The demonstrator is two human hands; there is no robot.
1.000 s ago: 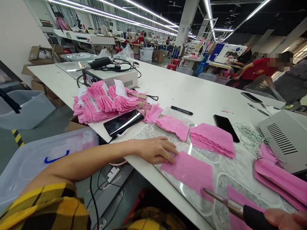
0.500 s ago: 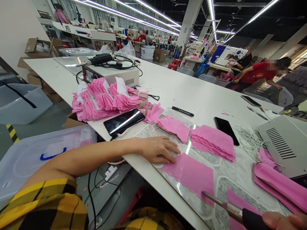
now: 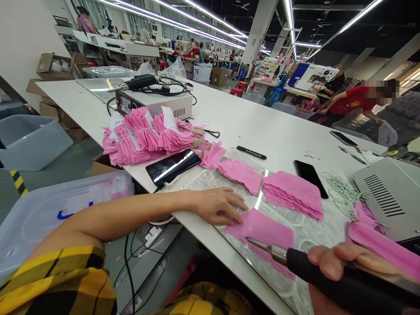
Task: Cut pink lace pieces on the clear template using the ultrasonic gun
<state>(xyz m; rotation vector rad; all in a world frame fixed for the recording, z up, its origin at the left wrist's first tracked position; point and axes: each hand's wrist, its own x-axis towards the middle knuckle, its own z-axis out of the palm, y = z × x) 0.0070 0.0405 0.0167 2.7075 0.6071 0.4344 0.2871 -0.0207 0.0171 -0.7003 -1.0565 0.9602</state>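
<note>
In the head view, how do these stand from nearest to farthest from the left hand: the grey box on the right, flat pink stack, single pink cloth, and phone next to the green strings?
1. Single pink cloth: touched by the left hand.
2. Flat pink stack: to the right.
3. Phone: just beyond that stack.
4. Grey box: far right.

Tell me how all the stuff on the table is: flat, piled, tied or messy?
Pink cloth piece: flat, edge under the left hand
Black-handled tool: gripped in the right hand
Pink stack: piled up
Pink bundles: tied
Black marker: lying down
Left phone: screen dark
Right phone: screen dark
Pale cord: tangled
</note>
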